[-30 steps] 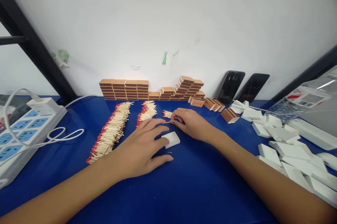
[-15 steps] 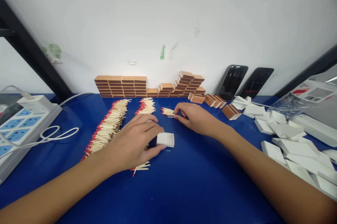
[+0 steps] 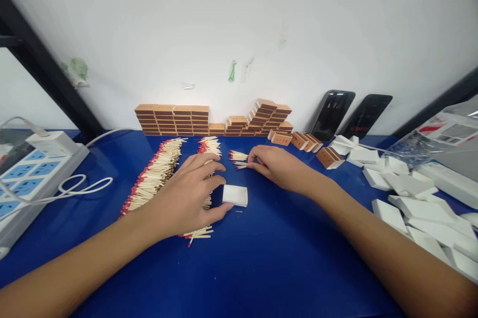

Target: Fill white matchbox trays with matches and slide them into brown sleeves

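Observation:
My left hand (image 3: pixel 188 196) rests with fingers spread at the left end of a small white matchbox tray (image 3: pixel 235 195). Its thumb is at the tray's near left corner, and the index fingertip lies just beyond the far left corner. The tray lies open side up and looks empty. My right hand (image 3: pixel 274 162) pinches the plain ends of a few red-headed matches (image 3: pixel 240 164). Beside them lies a small row of matches (image 3: pixel 237 156). A longer pile of matches (image 3: pixel 209 146) runs partly hidden under my left hand.
A long bank of matches (image 3: pixel 157 171) lies at left. Stacked matchboxes (image 3: pixel 172 121) line the wall, with loose matchboxes (image 3: pixel 306 141) farther right. Two phones (image 3: pixel 332 115) lean there. White trays (image 3: pixel 418 208) heap at right; a power strip (image 3: pixel 33 178) stands at left.
My right hand has drawn a few matches slightly toward me, apart from the small row. My left index finger has lifted off the tray's edge a little.

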Demonstrator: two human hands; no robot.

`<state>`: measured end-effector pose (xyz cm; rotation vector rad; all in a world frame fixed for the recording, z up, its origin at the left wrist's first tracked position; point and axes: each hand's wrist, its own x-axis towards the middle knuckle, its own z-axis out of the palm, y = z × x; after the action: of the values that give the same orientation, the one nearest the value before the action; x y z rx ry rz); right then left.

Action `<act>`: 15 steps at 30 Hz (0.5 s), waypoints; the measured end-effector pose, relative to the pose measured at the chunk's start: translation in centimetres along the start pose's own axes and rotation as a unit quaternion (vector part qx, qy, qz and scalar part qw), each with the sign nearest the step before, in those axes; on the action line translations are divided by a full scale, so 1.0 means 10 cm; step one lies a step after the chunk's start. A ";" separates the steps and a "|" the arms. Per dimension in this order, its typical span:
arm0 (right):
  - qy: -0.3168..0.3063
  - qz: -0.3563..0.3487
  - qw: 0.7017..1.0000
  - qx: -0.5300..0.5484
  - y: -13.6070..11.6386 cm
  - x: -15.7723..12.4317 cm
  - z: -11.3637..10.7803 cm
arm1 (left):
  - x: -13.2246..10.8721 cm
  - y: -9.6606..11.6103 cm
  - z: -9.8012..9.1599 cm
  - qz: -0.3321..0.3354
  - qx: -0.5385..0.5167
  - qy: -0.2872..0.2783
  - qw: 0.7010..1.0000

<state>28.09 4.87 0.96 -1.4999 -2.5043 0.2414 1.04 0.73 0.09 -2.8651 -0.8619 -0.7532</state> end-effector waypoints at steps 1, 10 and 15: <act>-0.002 0.001 1.000 -0.001 -0.01 0.00 -0.01 | 0.00 0.00 0.00 0.000 -0.003 0.000 1.000; -0.004 -0.025 0.999 0.022 -0.01 -0.03 0.00 | 0.02 -0.02 -0.02 0.005 0.003 0.002 1.000; -0.006 -0.022 0.999 0.034 -0.03 -0.02 0.03 | 0.02 -0.01 -0.03 0.015 0.019 0.002 1.000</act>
<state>27.88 4.58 0.70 -1.4199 -2.5090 0.3252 0.98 0.87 0.46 -2.8362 -0.8204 -0.7323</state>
